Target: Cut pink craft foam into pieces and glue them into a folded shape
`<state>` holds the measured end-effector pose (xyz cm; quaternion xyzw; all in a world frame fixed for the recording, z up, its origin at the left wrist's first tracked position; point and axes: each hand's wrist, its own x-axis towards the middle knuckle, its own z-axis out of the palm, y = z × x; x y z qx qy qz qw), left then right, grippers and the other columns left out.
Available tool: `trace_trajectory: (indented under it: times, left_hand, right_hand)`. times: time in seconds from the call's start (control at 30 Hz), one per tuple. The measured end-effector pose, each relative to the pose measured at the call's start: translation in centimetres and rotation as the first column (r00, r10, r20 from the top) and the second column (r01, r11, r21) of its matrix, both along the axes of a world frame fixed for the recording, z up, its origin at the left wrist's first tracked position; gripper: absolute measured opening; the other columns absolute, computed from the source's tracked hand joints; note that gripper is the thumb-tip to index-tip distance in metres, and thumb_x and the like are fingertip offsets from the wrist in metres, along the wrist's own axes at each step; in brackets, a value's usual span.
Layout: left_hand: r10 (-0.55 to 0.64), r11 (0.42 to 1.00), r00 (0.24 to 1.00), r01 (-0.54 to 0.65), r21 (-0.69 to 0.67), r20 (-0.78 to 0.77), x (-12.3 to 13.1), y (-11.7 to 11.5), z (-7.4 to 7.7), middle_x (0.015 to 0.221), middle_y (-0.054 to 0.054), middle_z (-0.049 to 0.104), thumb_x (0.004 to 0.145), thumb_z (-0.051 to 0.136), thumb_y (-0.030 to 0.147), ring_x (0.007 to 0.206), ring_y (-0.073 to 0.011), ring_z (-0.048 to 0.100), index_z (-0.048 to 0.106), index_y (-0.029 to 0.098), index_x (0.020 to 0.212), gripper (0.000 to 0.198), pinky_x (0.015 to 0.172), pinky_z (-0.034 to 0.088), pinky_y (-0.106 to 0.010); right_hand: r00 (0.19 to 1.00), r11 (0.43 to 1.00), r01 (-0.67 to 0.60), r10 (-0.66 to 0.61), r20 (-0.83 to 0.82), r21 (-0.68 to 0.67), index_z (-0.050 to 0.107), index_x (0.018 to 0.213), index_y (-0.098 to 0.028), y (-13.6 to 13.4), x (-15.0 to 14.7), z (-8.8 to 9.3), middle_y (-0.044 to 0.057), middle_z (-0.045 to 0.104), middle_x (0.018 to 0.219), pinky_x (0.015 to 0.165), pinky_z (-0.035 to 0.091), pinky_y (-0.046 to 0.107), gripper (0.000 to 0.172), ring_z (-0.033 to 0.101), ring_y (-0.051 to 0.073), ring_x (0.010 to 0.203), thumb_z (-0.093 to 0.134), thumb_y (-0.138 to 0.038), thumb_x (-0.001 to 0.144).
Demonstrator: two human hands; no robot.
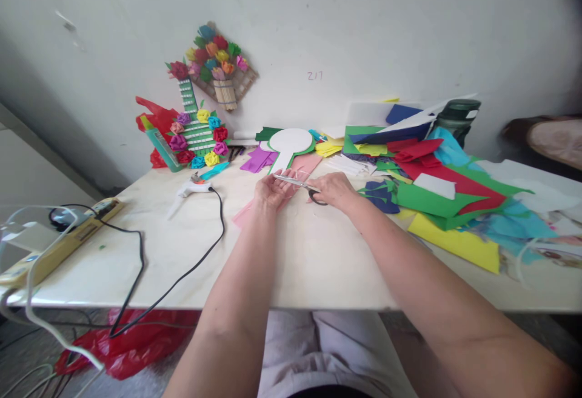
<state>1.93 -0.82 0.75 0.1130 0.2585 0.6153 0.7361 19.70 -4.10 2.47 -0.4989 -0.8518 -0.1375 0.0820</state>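
My right hand (335, 191) grips a pair of scissors (295, 183) with black handles; the blades point left and are partly apart. My left hand (271, 191) holds a pink sheet of paper (304, 165) that lies on the white table (291, 265), fingers curled round its edge. The scissor blades sit over the pink paper, right beside my left fingers.
A heap of coloured paper sheets (436, 198) covers the right side. A white glue gun (193, 190) with a black cord (182, 277) lies left, near a power strip (59, 246). Paper-flower crafts (197, 137) lean on the wall, and a white paddle shape (290, 142) lies behind my hands.
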Motion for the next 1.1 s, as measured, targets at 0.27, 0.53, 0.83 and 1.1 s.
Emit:
trace_trajectory:
  times: [0.27,0.53,0.83,1.1]
  left_hand:
    - [0.008,1.000,1.000,-0.008,0.008,-0.010,0.0,-0.1,0.0,0.093,-0.019,0.061,0.077,0.038,0.009,0.098,-0.0300,0.058,0.053,0.007,0.095,0.023,0.068,0.054,-0.039]
    - [0.025,0.999,0.999,-0.026,-0.030,-0.046,0.5,0.0,0.3,0.083,-0.017,0.063,0.082,0.035,0.008,0.092,-0.0276,0.061,0.053,0.005,0.092,0.020,0.065,0.055,-0.034]
    - [0.087,0.996,0.987,-0.086,0.014,-0.135,1.0,0.1,0.0,0.081,-0.013,0.064,0.083,0.041,0.011,0.087,-0.0230,0.063,0.052,0.010,0.079,0.012,0.069,0.055,-0.034]
    - [0.051,0.996,0.990,-0.040,0.083,-0.131,1.5,-0.2,0.1,0.085,-0.014,0.064,0.084,0.042,0.013,0.089,-0.0228,0.063,0.052,0.011,0.079,0.012,0.073,0.054,-0.036]
  right_hand:
    - [0.999,1.000,-0.003,0.002,0.032,0.004,0.063,0.091,-0.021,-0.2,-0.3,0.2,0.007,0.068,0.083,0.060,0.034,0.026,0.030,0.061,0.020,0.079,0.050,-0.043,0.077]
    - [0.999,0.999,0.043,-0.043,-0.026,-0.007,0.064,0.090,-0.024,-0.2,-0.2,-0.2,0.006,0.068,0.084,0.062,0.034,0.025,0.031,0.061,0.019,0.080,0.048,-0.046,0.076]
    - [0.930,0.964,0.262,-0.263,-0.256,-0.040,0.063,0.097,-0.024,0.3,0.5,-0.7,0.007,0.068,0.085,0.063,0.037,0.027,0.041,0.061,0.021,0.079,0.048,-0.054,0.074]
    - [0.882,0.965,0.240,-0.260,-0.393,-0.100,0.062,0.097,-0.028,0.3,0.2,-1.1,0.003,0.068,0.087,0.060,0.038,0.026,0.034,0.061,0.019,0.079,0.048,-0.050,0.074]
